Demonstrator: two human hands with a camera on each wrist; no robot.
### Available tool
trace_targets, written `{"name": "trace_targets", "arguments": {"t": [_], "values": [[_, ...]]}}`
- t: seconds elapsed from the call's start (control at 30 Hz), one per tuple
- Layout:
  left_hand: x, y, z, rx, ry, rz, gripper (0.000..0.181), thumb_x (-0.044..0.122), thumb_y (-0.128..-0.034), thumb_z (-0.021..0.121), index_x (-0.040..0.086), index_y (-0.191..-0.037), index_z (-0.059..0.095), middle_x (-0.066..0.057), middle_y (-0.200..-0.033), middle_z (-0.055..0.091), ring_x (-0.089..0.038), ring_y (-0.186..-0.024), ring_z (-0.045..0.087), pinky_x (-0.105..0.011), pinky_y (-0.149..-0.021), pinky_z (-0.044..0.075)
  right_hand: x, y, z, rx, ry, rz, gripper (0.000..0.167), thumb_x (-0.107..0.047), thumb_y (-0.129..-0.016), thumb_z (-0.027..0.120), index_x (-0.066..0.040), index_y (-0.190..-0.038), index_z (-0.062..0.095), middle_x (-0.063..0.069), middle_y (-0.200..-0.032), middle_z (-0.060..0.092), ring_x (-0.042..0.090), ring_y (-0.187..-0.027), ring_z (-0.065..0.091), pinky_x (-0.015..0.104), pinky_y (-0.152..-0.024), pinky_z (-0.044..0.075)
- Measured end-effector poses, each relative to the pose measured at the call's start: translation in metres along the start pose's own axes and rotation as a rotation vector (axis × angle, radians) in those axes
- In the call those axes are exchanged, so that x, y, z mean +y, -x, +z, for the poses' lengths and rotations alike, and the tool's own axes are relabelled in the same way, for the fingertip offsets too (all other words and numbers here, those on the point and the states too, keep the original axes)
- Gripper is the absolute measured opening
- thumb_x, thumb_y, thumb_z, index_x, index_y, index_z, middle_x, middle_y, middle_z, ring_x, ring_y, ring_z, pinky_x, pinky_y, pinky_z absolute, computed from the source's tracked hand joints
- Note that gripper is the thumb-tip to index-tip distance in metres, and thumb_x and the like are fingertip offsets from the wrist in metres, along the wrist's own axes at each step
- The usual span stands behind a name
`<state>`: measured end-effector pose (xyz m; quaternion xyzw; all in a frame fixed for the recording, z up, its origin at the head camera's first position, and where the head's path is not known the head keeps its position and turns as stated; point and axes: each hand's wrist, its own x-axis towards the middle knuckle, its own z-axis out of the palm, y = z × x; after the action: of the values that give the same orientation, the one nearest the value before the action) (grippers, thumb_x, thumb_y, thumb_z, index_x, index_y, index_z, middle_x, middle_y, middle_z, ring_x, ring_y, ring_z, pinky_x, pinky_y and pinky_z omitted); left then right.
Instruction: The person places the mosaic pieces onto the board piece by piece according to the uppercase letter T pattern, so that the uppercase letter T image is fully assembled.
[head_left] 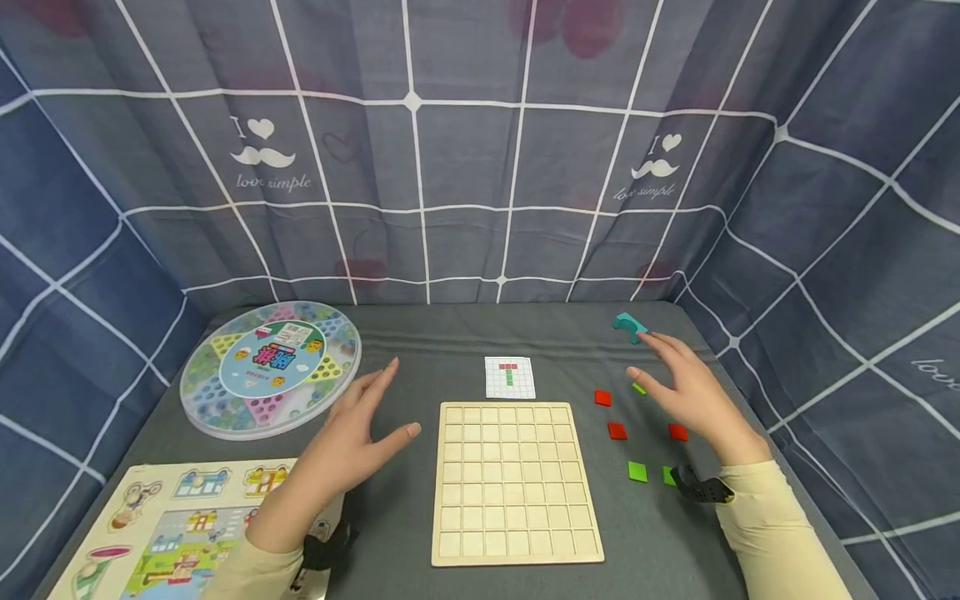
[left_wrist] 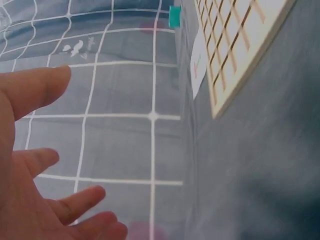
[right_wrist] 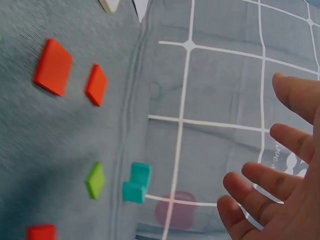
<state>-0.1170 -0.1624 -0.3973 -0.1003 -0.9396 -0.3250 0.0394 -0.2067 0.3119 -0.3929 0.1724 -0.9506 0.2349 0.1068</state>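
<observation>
My left hand (head_left: 347,442) is held with fingers extended, left of the wooden grid board (head_left: 517,483), holding nothing. My right hand (head_left: 693,396) hovers with spread fingers over the right side of the table, also holding nothing; in the right wrist view its fingers are apart. Around and below it lie red squares (head_left: 603,398) and green squares (head_left: 637,472), one green piece (right_wrist: 95,180) partly covered by the hand in the head view. A teal piece (head_left: 628,326) is just beyond its fingertips. Behind the board lies a white card (head_left: 510,377) with a red and green T pattern.
A round game box (head_left: 197,379) with a colourful lid stands at the back left. An illustrated puzzle board (head_left: 142,533) lies at the front left, partly under my left forearm. A grid-patterned curtain (head_left: 465,158) encloses the back and sides of the table.
</observation>
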Motion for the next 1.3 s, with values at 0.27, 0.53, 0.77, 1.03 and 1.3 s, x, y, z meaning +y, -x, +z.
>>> {"name": "trace_targets", "arguments": {"t": [0.27, 0.53, 0.77, 1.03, 1.3], "values": [[0.015, 0.035, 0.032, -0.052, 0.078, -0.104, 0.094, 0.073, -0.0825, 0.06, 0.035, -0.159, 0.02, -0.01, -0.153, 0.034, -0.04, -0.137, 0.035, -0.066, -0.097, 0.038, 0.002, 0.014, 0.025, -0.039, -0.022, 0.039, 0.066, -0.048, -0.097, 0.059, -0.014, -0.151, 0.042, 0.019, -0.145, 0.046, 0.042, -0.121, 0.051, 0.063, -0.093, 0.041], [0.024, 0.051, 0.066, -0.096, 0.158, -0.145, 0.093, 0.057, -0.0811, 0.075, 0.032, -0.157, 0.028, -0.008, -0.147, 0.041, -0.041, -0.133, 0.04, -0.065, -0.095, 0.04, 0.005, 0.025, 0.044, -0.028, -0.073, 0.02, 0.06, -0.044, -0.097, 0.062, -0.014, -0.147, 0.049, 0.013, -0.137, 0.054, 0.035, -0.116, 0.055, 0.056, -0.092, 0.046], [0.024, 0.058, 0.086, -0.101, 0.192, -0.13, 0.095, 0.052, -0.0793, 0.078, 0.02, -0.156, 0.034, -0.01, -0.144, 0.043, -0.038, -0.131, 0.041, -0.062, -0.095, 0.041, 0.009, 0.032, 0.055, -0.025, -0.089, -0.007, 0.056, -0.039, -0.096, 0.065, -0.008, -0.142, 0.054, 0.014, -0.134, 0.058, 0.034, -0.118, 0.056, 0.054, -0.09, 0.049], [0.019, 0.062, 0.093, -0.134, 0.19, -0.104, 0.089, 0.04, -0.0821, 0.079, 0.01, -0.154, 0.036, -0.012, -0.142, 0.044, -0.039, -0.129, 0.041, -0.061, -0.093, 0.042, 0.014, 0.036, 0.059, -0.079, -0.055, 0.002, 0.047, -0.033, -0.093, 0.071, -0.01, -0.133, 0.063, 0.011, -0.129, 0.062, 0.035, -0.119, 0.056, 0.055, -0.094, 0.046], [0.018, 0.064, 0.099, -0.171, 0.135, -0.093, 0.082, 0.03, -0.0833, 0.079, 0.002, -0.151, 0.04, -0.018, -0.145, 0.042, -0.042, -0.135, 0.034, -0.062, -0.096, 0.041, 0.02, 0.04, 0.063, -0.083, -0.023, -0.081, 0.038, -0.015, -0.084, 0.08, -0.004, -0.12, 0.071, 0.009, -0.115, 0.068, 0.031, -0.11, 0.062, 0.05, -0.094, 0.047]]}}
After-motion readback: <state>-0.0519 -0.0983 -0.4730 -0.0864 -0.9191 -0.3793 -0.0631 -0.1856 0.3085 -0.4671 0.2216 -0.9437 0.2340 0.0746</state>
